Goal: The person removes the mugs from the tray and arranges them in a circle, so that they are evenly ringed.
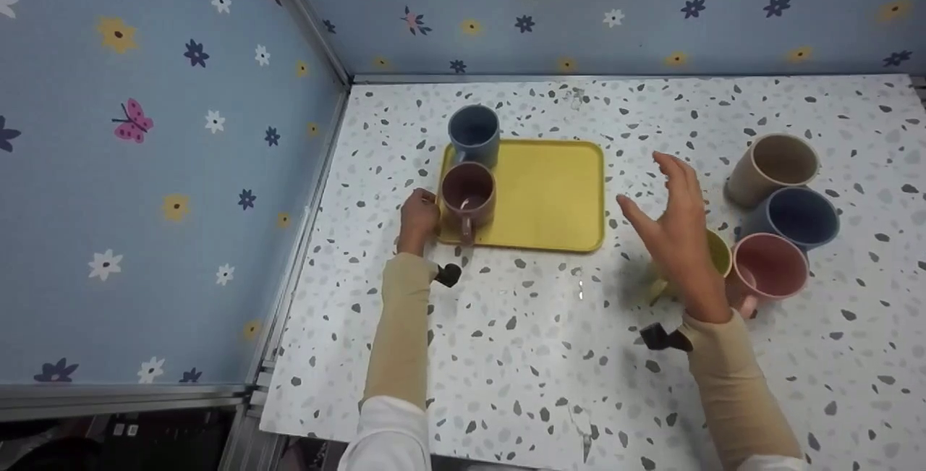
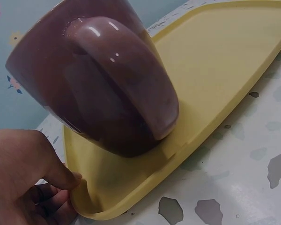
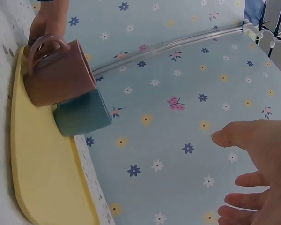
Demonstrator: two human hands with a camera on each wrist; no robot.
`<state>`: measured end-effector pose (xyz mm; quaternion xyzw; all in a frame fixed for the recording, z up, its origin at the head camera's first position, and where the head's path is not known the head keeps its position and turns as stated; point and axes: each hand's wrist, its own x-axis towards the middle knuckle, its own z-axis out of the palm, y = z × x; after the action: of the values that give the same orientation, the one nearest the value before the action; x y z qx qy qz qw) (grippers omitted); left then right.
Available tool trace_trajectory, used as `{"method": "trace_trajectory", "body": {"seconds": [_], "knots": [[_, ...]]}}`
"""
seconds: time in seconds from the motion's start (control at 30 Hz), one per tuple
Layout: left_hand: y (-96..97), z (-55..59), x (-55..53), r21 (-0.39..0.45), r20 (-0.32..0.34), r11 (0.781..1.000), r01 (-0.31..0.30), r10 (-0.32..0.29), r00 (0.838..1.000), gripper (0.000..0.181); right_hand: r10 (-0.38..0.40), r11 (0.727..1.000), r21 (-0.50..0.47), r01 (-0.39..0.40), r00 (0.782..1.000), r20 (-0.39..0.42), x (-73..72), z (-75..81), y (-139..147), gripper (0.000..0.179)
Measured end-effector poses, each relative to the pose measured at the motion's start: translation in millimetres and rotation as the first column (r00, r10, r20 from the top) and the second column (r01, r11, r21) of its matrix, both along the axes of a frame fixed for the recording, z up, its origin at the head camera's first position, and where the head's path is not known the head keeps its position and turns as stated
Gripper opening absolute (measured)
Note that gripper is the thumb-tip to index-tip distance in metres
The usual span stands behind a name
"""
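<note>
At the left end of a yellow tray (image 1: 546,196), a purplish-brown mug (image 1: 469,196) stands upright with its handle toward the front. Behind it, a blue-grey mug (image 1: 477,138) stands at the tray's back left corner. My left hand (image 1: 417,219) pinches the tray's left rim near the front corner; in the left wrist view its thumb (image 2: 63,177) lies on the rim beside the brown mug. Spread and holding nothing, my right hand (image 1: 680,239) hovers to the right of the tray. It partly hides a yellow-green mug (image 1: 718,254) below it.
Grouped with the yellow-green mug at the right are a pink mug (image 1: 770,268), a dark blue mug (image 1: 803,218) and a beige mug (image 1: 749,178). The speckled table (image 1: 506,355) meets flowered panels (image 1: 217,196) at the left and back.
</note>
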<state>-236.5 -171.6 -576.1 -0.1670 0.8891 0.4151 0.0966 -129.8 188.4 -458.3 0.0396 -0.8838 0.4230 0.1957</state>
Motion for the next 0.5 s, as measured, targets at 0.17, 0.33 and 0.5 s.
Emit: {"method": "trace_trajectory", "body": {"seconds": [0.17,0.33,0.5], "knots": [[0.2,1.1,-1.6,-0.024,-0.001,1.000,0.013,-0.013,1.000,0.026,0.075,0.996,-0.051,-0.078,0.996,-0.049,-13.8,-5.4,-17.8,0.063],[0.3,1.1,-1.4,-0.033,-0.011,0.999,0.011,-0.012,1.000,0.025,0.137,0.986,-0.084,-0.141,0.989,-0.056,-26.1,-11.9,-36.7,0.061],[0.9,0.1,-1.0,-0.034,-0.019,0.999,0.007,-0.008,1.000,0.025,0.223,0.968,-0.111,-0.224,0.975,-0.019,-36.4,-21.4,-53.2,0.061]]}}
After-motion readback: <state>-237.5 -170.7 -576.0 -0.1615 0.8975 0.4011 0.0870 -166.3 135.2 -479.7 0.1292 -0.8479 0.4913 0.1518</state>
